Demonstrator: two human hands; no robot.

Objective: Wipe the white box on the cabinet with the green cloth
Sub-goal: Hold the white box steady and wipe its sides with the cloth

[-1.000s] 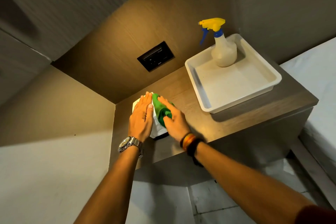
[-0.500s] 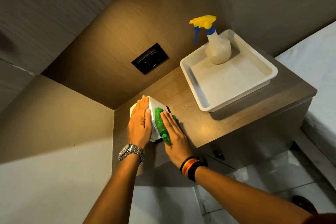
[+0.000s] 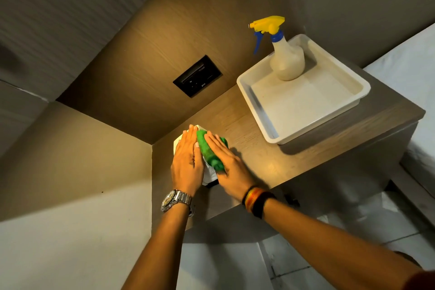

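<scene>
A small white box (image 3: 209,172) stands at the left front corner of the wooden cabinet top (image 3: 270,158), mostly covered by both hands. My left hand (image 3: 187,163) lies flat on its left side, fingers straight and together, holding it still. A bunched green cloth (image 3: 208,152) lies across the box's top and right side. My right hand (image 3: 227,162) presses flat on that cloth with its fingers stretched out. Only slivers of the box show between and below the hands.
A white tray (image 3: 259,110) sits at the cabinet's back right with a spray bottle (image 3: 286,60), yellow trigger and blue collar, standing in it. A dark socket plate (image 3: 197,76) is set in the back panel. A wall stands at the left, a white bed edge (image 3: 414,73) at the right.
My right hand slid the green cloth toward me down the box's side, then back up over the top. The left hand stayed on the box. The head camera shifted slightly.
</scene>
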